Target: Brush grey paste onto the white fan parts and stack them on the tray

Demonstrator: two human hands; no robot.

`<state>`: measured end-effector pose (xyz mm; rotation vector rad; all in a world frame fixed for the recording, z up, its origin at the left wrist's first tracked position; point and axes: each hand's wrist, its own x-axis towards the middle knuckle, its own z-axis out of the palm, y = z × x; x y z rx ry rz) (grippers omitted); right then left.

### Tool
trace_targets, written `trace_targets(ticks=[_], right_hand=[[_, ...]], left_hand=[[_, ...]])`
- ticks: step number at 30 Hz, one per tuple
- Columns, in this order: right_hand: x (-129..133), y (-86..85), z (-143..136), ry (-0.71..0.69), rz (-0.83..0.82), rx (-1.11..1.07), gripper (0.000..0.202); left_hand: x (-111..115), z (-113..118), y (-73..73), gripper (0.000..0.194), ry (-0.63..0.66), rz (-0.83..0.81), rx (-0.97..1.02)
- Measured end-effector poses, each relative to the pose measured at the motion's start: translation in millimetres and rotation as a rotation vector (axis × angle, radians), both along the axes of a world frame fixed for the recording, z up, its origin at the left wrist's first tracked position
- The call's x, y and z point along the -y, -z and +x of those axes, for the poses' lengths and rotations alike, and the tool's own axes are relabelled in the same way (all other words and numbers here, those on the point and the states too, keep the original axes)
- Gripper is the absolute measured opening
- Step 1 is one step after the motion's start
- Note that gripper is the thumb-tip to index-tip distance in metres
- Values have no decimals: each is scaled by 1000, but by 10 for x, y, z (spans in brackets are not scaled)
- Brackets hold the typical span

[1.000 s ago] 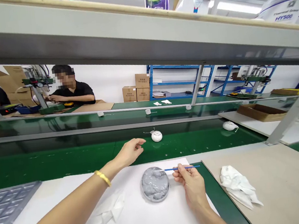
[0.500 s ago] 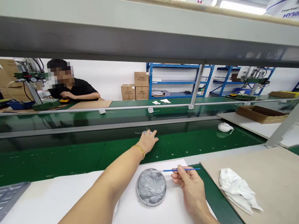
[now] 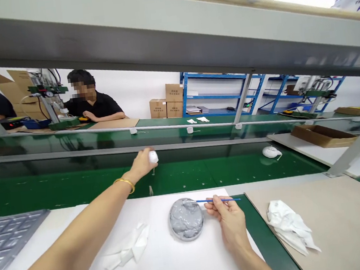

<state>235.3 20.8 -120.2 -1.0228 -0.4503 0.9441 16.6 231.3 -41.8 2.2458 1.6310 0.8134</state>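
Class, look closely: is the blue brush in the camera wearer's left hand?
No, the right hand holds the blue brush, while the left hand holds a small white device.

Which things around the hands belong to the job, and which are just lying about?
Likely in the job:
White rounded device, in the left hand
Blue-handled brush, in the right hand
Round dish of grey paste, at the brush's tip

Seemingly lying about:
Left tissue, crumpled on the white sheet
Right tissue, crumpled on the brown board
Grey gridded tray
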Motion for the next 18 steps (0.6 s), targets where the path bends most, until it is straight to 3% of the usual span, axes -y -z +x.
trace_targets(ticks=[5, 10, 14, 18], right_hand=[[-24, 23, 4, 6, -13, 9, 44], [-16, 43, -5, 5, -35, 50, 43], [0, 29, -35, -3, -28, 49, 42], [20, 5, -34, -34, -29, 19, 40]], left_hand=[[739, -452, -303, 60, 26, -98, 381], [1707, -617, -512, 62, 39, -312, 788], [2309, -540, -446, 68, 140, -621, 908], [2647, -311, -157, 79, 352, -958, 1068]])
